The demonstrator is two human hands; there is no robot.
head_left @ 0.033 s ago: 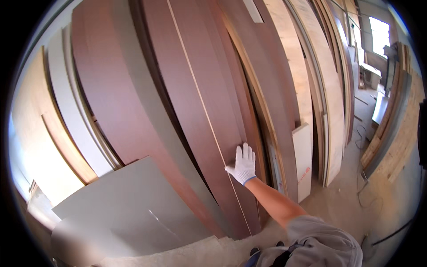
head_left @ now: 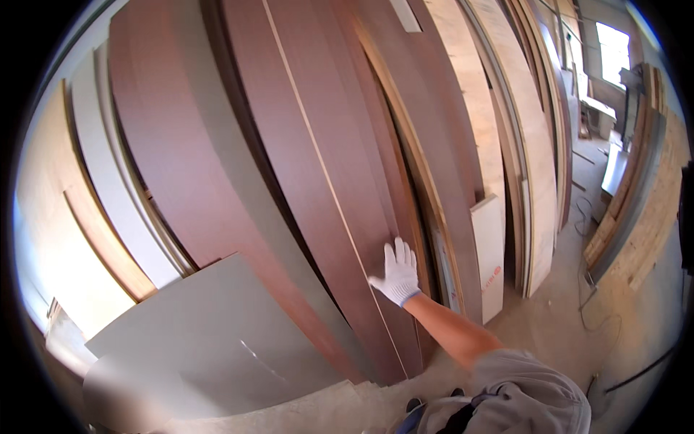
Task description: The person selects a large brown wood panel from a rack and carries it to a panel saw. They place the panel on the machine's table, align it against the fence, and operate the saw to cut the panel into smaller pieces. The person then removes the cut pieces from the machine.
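My right hand (head_left: pixel 398 275), in a white knit glove, rests against a tall reddish-brown board (head_left: pixel 311 173) that leans upright among other boards. Its fingers are spread and point upward, and the thumb reaches left to a thin pale line (head_left: pixel 329 171) running the board's length. Nothing is held in the hand. Just right of the fingers lies the board's edge, beside a dark gap and another brown board (head_left: pixel 434 108) with a light wood edge. My left hand is out of view.
A low grey panel (head_left: pixel 210 325) leans at the lower left, before another reddish-brown board (head_left: pixel 166 145). Plywood sheets (head_left: pixel 531 137) and a short pale board (head_left: pixel 488 253) stand to the right. More timber (head_left: pixel 636 195) leans farther right, and a thin cable (head_left: pixel 582 311) lies on the floor.
The view has shifted slightly. My gloved hand appears a little lower and farther right along the board, with its fingers still spread.
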